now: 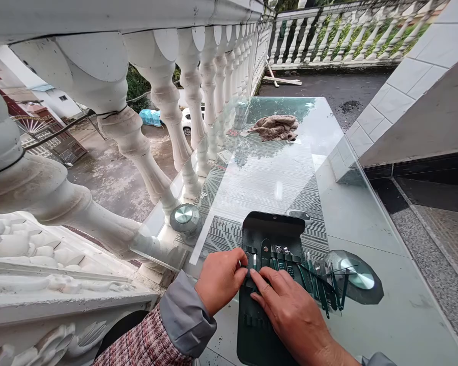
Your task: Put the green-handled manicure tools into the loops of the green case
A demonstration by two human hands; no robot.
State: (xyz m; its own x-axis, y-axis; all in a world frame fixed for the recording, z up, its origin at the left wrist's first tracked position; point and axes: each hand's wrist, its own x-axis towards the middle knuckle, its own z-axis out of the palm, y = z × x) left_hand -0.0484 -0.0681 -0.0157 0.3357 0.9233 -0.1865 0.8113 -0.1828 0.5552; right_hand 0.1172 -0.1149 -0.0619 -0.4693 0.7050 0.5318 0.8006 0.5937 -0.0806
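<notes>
A dark green manicure case lies unfolded on the glass table, its flap at the far end. Nail clippers and several slim tools sit in its elastic loops, some fanned out past the right edge. At the case's left edge, my left hand is closed, thumb and forefinger bent at the border; what lies between them is partly hidden. My right hand reaches over the case, its fingertips closed around the lower end of a small silver-tipped tool in the leftmost loop.
The glass tabletop rests on round metal-topped supports. A crumpled brown cloth lies at its far end. White balusters line the left side, and a tiled wall slopes on the right.
</notes>
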